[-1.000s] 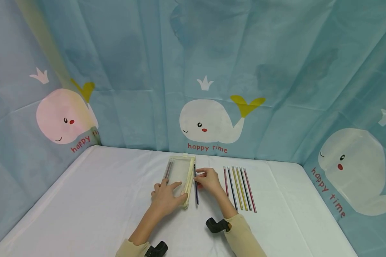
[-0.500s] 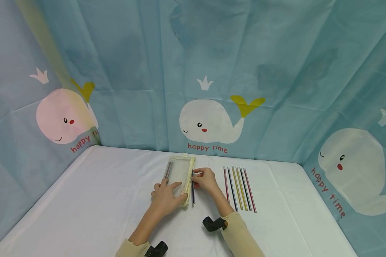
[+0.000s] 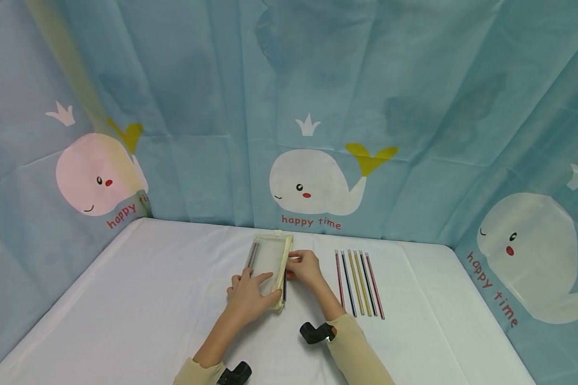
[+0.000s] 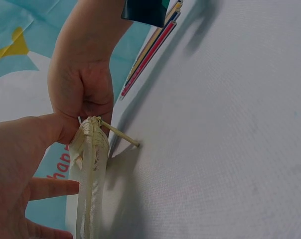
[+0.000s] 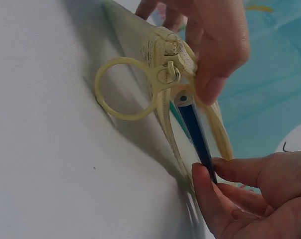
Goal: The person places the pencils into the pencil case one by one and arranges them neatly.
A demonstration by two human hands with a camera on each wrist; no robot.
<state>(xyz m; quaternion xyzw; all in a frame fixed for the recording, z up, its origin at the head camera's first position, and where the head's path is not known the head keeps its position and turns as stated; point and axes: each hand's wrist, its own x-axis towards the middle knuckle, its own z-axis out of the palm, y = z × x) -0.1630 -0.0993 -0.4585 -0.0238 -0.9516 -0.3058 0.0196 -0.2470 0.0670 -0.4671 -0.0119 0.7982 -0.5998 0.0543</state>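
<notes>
A see-through pencil case (image 3: 271,251) with a cream zipper edge lies on the table. My left hand (image 3: 250,297) holds it, spread over its near part with the thumb at the zipper side. In the right wrist view that thumb rests at the edge of the unzipped opening. My right hand (image 3: 307,267) pinches a dark blue pencil (image 5: 196,130) between thumb and fingers. The pencil's near end lies in the opening beside the zipper pull ring (image 5: 101,79). Slim pencils (image 3: 253,252) show through the case's left side.
Several pencils (image 3: 358,283), red, dark and yellow, lie in a row right of the case. A white cloth covers the table (image 3: 139,299). Blue curtains (image 3: 188,107) with whale prints hang behind it and at both sides.
My right hand has moved left with the pencil, from beside the case to its zipper edge, where the case now partly hides the pencil. My left hand stays put.
</notes>
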